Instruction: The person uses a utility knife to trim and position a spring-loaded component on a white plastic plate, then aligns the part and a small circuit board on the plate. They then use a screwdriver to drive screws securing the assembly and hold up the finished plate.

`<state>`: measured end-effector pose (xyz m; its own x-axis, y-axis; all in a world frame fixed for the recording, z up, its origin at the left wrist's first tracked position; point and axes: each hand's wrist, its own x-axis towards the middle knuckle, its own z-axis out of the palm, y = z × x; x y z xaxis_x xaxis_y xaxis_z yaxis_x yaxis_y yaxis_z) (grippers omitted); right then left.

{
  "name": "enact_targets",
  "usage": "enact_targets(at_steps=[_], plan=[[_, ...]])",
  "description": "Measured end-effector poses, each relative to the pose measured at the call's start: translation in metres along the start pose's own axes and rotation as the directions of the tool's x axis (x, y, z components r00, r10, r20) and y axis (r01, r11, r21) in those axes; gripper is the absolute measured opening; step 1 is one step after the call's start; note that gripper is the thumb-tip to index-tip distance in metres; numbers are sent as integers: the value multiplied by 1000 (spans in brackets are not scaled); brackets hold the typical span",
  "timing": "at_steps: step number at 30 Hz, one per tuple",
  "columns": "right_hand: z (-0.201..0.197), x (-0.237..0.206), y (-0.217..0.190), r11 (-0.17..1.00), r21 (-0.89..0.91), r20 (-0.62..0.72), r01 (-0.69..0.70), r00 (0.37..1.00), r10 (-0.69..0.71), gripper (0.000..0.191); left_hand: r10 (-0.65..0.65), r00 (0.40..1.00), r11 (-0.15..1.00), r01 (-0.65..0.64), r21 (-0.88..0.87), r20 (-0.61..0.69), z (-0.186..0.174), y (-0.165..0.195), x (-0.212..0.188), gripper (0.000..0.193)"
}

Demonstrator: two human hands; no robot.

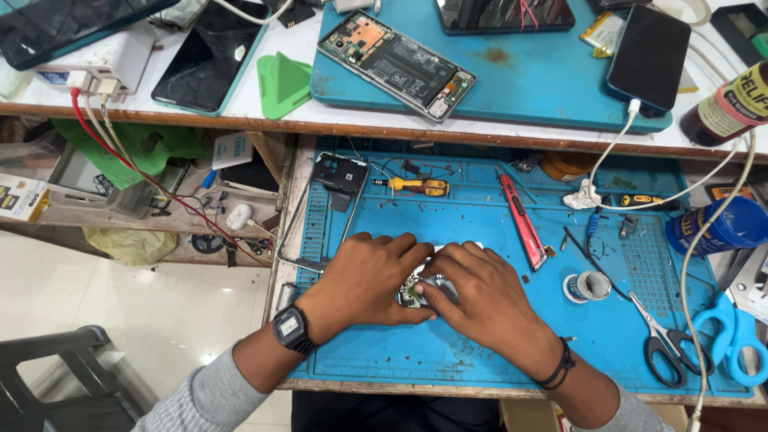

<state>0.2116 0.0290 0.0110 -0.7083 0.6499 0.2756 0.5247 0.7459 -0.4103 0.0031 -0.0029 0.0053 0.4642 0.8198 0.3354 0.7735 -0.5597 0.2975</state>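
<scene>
Both of my hands rest on a small opened phone (pixel 418 286) lying on the blue work mat (pixel 480 352). My left hand (pixel 370 278), with a black wristwatch, covers the phone's left part. My right hand (pixel 478 294), with a black wristband, covers its right part and presses a fingertip on the exposed circuit board. Most of the phone is hidden under my fingers.
On the mat lie a yellow screwdriver (pixel 416 186), a red utility knife (pixel 522 221), a solder spool (pixel 587 286), black scissors (pixel 666 344) and blue scissors (pixel 732 336). The upper shelf holds an opened phone (pixel 396 64), other phones, a charger (pixel 100 68) and a brown bottle (pixel 732 104).
</scene>
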Motion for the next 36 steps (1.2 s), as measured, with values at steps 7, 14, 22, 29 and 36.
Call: enact_targets(at_steps=[7,14,22,29,36], plan=[[2,0,1,1000,-12,5,6,1000,-6,28,15,1000,1000,-15,7,-20,1,-1,0,68],[2,-1,1,1000,-16,-2,18,1000,-18,29,22,999,1000,-22,11,-24,1,-1,0,66],[1,-1,1,1000,-25,11,13,1000,-13,29,-1,1000,1000,1,8,-2,-1,0,1,67],[1,-1,1,1000,-29,11,12,1000,-12,30,8,1000,1000,-8,2,-5,-2,0,0,67],[1,-1,0,999,-34,13,17,1000,-17,30,10,1000,1000,-10,-2,-2,-1,0,0,67]])
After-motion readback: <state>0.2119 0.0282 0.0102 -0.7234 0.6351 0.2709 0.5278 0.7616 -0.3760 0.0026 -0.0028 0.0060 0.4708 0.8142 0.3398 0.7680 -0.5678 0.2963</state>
